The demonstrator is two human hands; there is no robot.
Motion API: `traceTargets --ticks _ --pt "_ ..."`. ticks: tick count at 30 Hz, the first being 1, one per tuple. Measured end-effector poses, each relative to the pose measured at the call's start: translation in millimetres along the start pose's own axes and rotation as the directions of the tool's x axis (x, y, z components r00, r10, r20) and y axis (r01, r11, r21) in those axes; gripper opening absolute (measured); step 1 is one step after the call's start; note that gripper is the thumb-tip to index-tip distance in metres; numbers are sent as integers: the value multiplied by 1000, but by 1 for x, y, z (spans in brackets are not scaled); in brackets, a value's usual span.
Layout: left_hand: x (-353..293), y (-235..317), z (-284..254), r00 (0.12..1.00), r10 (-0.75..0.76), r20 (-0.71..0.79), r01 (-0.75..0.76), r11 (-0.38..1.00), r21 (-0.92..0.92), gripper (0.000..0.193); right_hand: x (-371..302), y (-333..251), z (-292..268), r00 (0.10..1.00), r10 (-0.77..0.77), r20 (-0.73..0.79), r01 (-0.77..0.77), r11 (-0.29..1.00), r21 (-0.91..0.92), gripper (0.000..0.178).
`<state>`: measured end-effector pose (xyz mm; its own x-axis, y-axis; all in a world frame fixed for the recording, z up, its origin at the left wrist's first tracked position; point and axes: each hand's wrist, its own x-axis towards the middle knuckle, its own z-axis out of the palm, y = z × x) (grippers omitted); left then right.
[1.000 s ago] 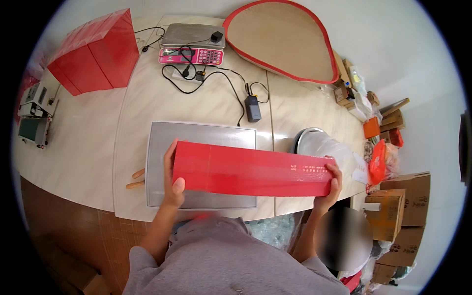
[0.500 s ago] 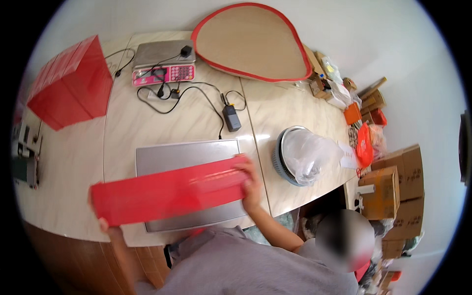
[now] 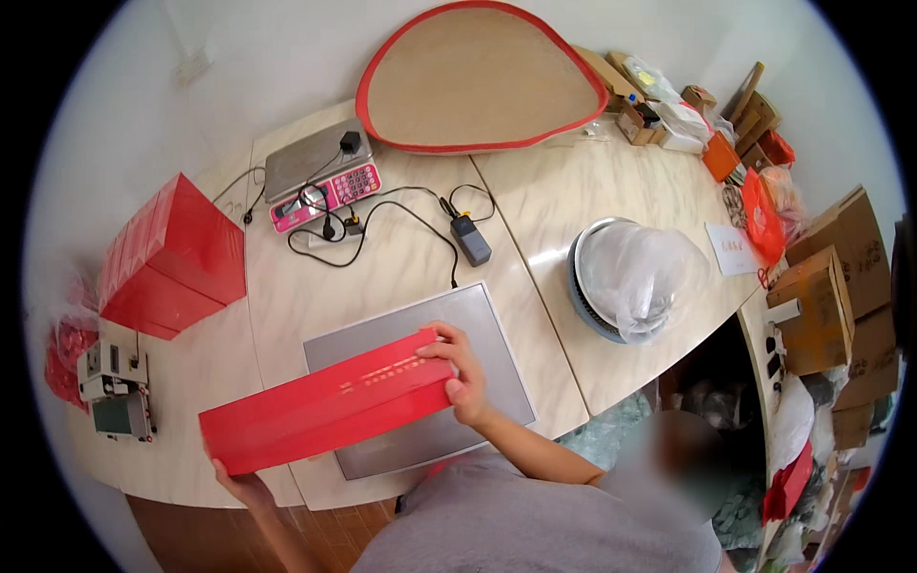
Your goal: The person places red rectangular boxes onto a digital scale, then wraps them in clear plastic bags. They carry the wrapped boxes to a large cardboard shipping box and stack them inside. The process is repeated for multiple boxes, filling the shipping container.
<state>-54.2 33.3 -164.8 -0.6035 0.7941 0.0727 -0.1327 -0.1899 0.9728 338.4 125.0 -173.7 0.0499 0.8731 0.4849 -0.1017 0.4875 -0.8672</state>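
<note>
Between my two hands is a long red box (image 3: 320,406), held slanting above the grey flat panel (image 3: 497,368) on the table. My right hand (image 3: 462,374) is closed round the box's right end, with the thumb on the near side and the fingers over the top. At the lower left corner, my left hand (image 3: 245,487) grips the box from below; most of its fingers are hidden beneath it. Pale lettering runs along the upper face of the box. The panel's left part is partly covered by the box.
A stack of red boxes (image 3: 181,263) stands at left, beside a small white machine (image 3: 115,372). Behind are a pink-and-grey scale (image 3: 310,167), cables, a black adapter (image 3: 470,241) and a red-rimmed tan board (image 3: 478,76). A plastic-covered basin (image 3: 630,277) and cartons (image 3: 812,310) are at right.
The whole view has swung, so the table things sit lower and further right. The red box has turned, with its lettered face now showing. Both hands keep hold of it.
</note>
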Motion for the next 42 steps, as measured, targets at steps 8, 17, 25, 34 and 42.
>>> traceTargets --ticks 8,17,25,34,42 --pt "-27 -39 106 951 27 308 -20 1000 -24 62 -2 -13 -89 987 -55 -151 19 973 -230 65" --pt "-21 -58 120 923 -87 374 210 930 -302 68 -10 -32 -111 978 -30 -208 -21 971 -239 69" --pt "32 -161 -26 795 -592 131 579 806 127 66 -4 -16 -21 998 -10 -61 -3 978 -208 66" --pt "41 -144 -109 700 -706 110 626 531 -571 29 -2 -1 116 977 -32 210 74 978 -196 49" --pt "48 -95 -116 858 -513 -8 436 737 -517 36 -1 5 83 975 -28 218 59 989 -134 53"
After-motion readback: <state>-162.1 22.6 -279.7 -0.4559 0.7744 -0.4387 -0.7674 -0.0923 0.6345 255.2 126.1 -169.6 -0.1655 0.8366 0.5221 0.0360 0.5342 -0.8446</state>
